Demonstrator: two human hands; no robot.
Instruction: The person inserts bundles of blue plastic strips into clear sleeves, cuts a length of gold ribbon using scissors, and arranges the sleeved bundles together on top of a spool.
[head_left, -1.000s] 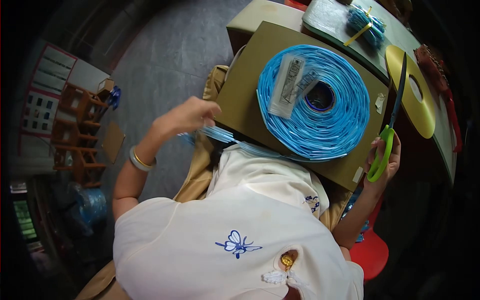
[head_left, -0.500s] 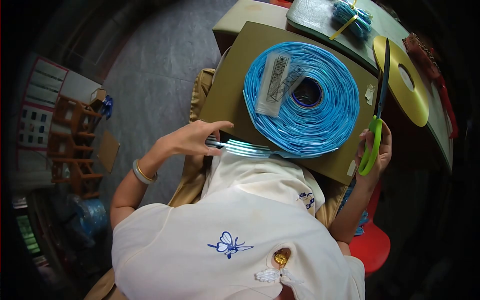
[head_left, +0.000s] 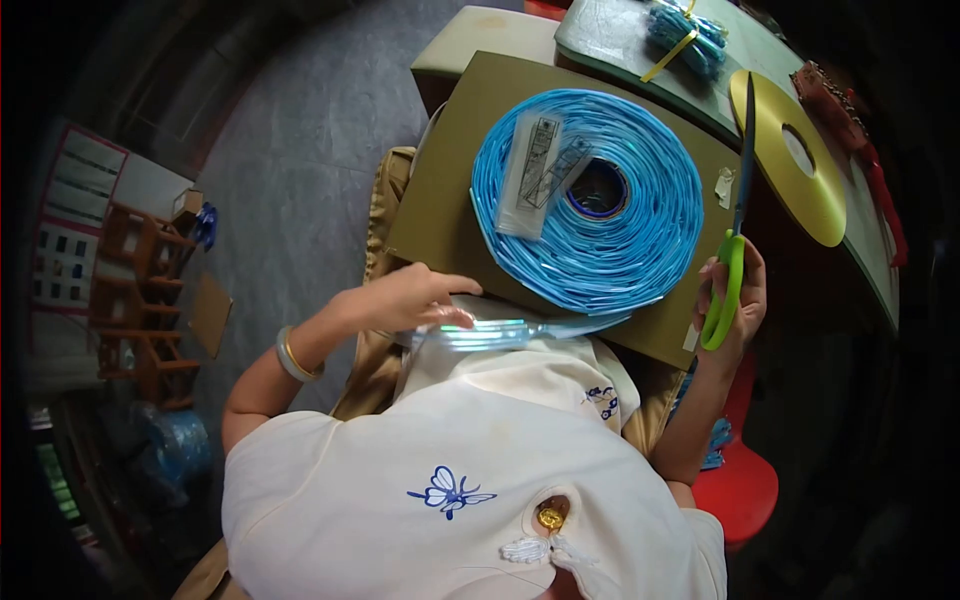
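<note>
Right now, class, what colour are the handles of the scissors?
The scissors' handles are bright lime green, best seen in the head view.

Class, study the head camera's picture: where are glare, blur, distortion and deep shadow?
Head view: highlights glint on the blue coil and loose strands; those strands smear near the left hand; the tabletop edge bows, as through a wide lens; the far right side sinks into near-black.

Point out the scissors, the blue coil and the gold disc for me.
Scissors (head_left: pixel 737 272): head view, on the green handle.
Blue coil (head_left: pixel 660 205): head view, on its wound strands.
Gold disc (head_left: pixel 817 200): head view, on its flat face.
</note>
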